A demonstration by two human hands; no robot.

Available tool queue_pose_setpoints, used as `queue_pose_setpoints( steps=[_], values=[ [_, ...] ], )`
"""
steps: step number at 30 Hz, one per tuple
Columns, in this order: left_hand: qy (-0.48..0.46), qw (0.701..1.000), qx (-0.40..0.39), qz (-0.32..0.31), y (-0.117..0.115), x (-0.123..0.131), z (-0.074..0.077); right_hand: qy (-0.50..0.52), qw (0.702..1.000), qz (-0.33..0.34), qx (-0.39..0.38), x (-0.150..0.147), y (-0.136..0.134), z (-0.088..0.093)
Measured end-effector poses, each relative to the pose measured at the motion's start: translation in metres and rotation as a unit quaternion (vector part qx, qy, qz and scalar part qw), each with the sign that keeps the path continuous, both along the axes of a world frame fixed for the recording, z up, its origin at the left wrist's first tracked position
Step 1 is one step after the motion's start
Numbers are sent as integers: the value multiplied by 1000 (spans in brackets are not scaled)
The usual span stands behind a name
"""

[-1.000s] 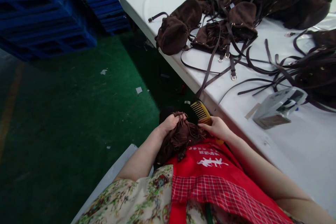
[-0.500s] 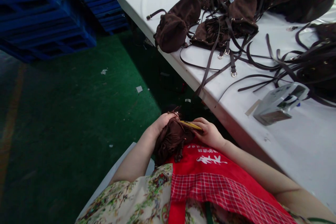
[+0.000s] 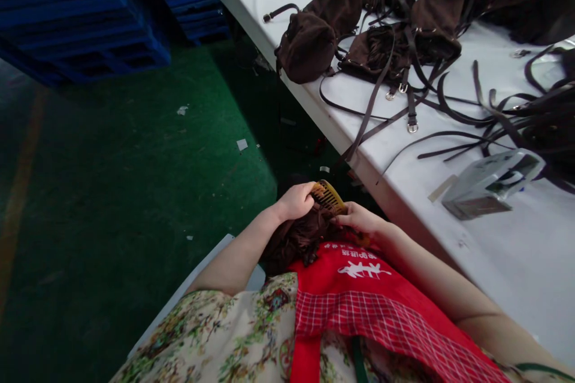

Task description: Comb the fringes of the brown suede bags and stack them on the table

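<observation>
The right hand [image 3: 359, 218] hides part of the yellow comb [image 3: 330, 197]. The top edge crops the blue pallets [image 3: 96, 27].

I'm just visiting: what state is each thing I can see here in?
Yellow comb: tilted, gripped low down.
Right hand: closed on the comb.
Left hand: curled closed at the comb's far end; its hold is hidden.
Brown fringed piece: bunched against the red apron.
Dark bags: lying on the white table.
Long strap: loose.
Blue pallets: stacked.
Pale scrap: lying on the floor.
</observation>
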State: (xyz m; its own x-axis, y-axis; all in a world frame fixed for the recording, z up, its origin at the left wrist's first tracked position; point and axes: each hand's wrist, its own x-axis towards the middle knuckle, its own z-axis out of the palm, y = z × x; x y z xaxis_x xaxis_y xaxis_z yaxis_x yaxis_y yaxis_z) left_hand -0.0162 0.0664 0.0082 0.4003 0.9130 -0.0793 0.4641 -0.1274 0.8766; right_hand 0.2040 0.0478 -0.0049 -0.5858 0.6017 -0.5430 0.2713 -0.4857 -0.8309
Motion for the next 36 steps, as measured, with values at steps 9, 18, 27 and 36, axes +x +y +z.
queue_pose_setpoints(
  steps=[9, 18, 27, 36],
  values=[
    [-26, 948, -185, -259, 18, -2, -10, 5, 992, -6, -126, 16, 13, 12],
    [-52, 940, -184, -282, 20, 35, -17, -9, 998, -16, -60, 5, 35, 16],
    [-197, 884, -384, -177, 22, 8, -47, -117, 979, -34, 165, 17, 12, 0],
    [-212, 844, -435, -233, 24, 10, -48, -55, 987, 75, 128, 22, 5, -17]
  ],
)
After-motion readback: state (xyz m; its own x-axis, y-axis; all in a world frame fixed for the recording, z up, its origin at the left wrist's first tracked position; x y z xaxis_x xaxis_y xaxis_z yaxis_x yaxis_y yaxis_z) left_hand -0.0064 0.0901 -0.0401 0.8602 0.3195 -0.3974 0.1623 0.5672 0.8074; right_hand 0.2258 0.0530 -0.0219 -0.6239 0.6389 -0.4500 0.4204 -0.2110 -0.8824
